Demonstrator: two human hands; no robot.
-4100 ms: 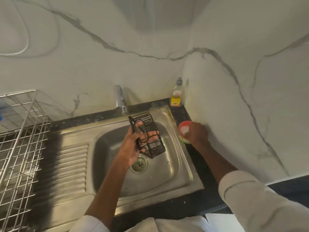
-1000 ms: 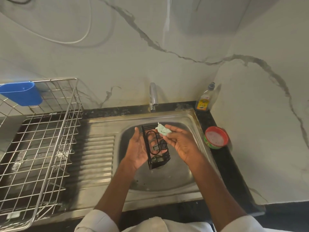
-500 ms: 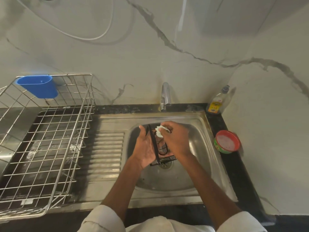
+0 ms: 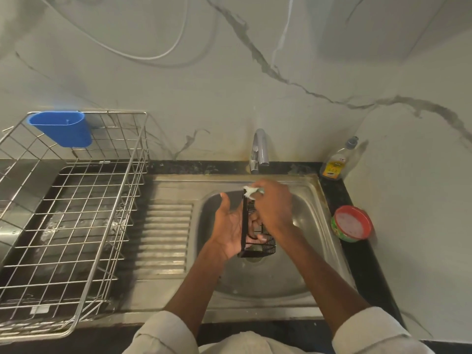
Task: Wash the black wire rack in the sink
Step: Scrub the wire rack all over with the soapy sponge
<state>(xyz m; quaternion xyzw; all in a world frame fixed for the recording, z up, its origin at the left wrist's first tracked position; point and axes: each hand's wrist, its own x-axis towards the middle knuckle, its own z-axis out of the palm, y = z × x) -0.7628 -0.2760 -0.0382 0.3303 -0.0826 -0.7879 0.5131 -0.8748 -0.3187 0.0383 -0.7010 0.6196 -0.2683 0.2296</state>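
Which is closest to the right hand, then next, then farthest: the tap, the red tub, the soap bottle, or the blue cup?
From the right hand in the head view:
1. Tap, just behind it at the sink's back edge.
2. Red tub, on the counter to its right.
3. Soap bottle, in the back right corner.
4. Blue cup, far left, hanging on the drying basket.

Black wire rack, blue cup (grey-veined white wall).
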